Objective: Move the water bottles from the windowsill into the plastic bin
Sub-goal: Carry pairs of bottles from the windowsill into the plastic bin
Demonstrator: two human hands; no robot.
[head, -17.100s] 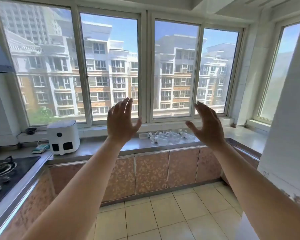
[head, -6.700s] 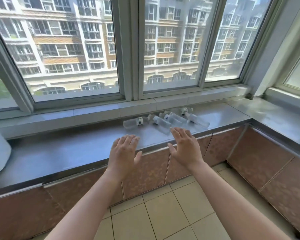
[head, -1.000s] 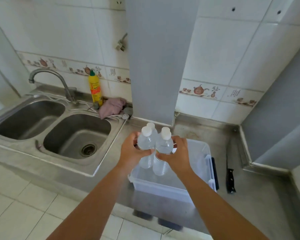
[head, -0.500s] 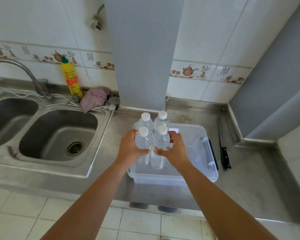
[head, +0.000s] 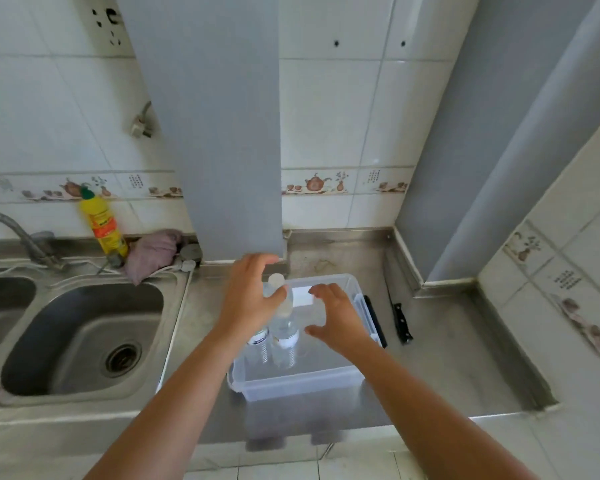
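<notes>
The clear plastic bin (head: pixel 302 381) sits on the steel counter right of the sink. Clear water bottles (head: pixel 284 329) with white caps stand upright in its left half; I can make out at least two, the rest hidden by my left hand (head: pixel 248 303). That hand hovers over their tops with fingers spread, the thumb lying across one bottle's neck. My right hand (head: pixel 336 318) is above the bin's right half, fingers apart, holding nothing and clear of the bottles. The windowsill is out of view.
A black-handled knife (head: pixel 400 323) lies on the counter (head: pixel 447 358) just right of the bin. Left of the bin is a steel sink (head: pixel 84 337) with a faucet (head: pixel 14 233), a yellow detergent bottle (head: pixel 103 223) and a pink cloth (head: pixel 153 251) behind it. A grey column stands behind the bin.
The bottles I held together over the bin now stand inside it. Both hands have let go and opened; the right one has drawn away to the right.
</notes>
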